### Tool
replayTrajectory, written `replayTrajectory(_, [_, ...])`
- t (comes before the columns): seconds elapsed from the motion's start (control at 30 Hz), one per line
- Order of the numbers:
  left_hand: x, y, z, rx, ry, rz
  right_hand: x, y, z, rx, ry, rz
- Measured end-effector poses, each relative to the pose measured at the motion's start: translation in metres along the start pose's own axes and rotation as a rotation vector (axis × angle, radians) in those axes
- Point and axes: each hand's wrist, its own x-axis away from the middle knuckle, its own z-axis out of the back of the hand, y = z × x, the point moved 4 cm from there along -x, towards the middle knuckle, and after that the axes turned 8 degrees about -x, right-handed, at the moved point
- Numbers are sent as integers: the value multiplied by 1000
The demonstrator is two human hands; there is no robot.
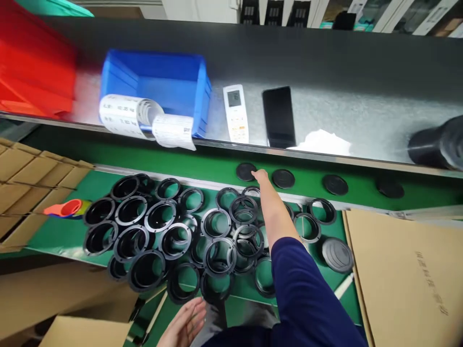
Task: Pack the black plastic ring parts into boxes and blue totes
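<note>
My right hand [260, 176] reaches far forward, its fingers pinched at the right edge of a black round lid [245, 172] on the green strip under the shelf. Farther right along that strip lie more black lids, the nearest being a lid [283, 179]. Below my arm, many black ring-shaped collars [174, 241] stand crowded on the green table, some stacked or overlapping. My left hand [185, 322] is low in the view with its fingers stretched out, holding nothing, close to the front collars. A stack of ribbed black discs [337, 254] sits at the right.
On the grey shelf [361, 96] are a blue bin [170, 86] with a label roll [126, 113], a white remote [237, 114], a phone [279, 116] and a red bin [32, 62]. Cardboard boxes [32, 183] stand left; a flat carton [405, 270] lies right.
</note>
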Motion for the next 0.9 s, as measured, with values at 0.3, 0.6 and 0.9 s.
replayTrajectory(0.3, [20,85,-64,-130,-164,-260,99,-2,-8,-744,-243,164])
replayTrajectory(0.6, [51,162,-177,426,-573,-657,317,47,-19,-1098,-533,193])
replayTrajectory(0.9, [90,111,-200,317,-605,-638,358,58,45,-552,-45,839])
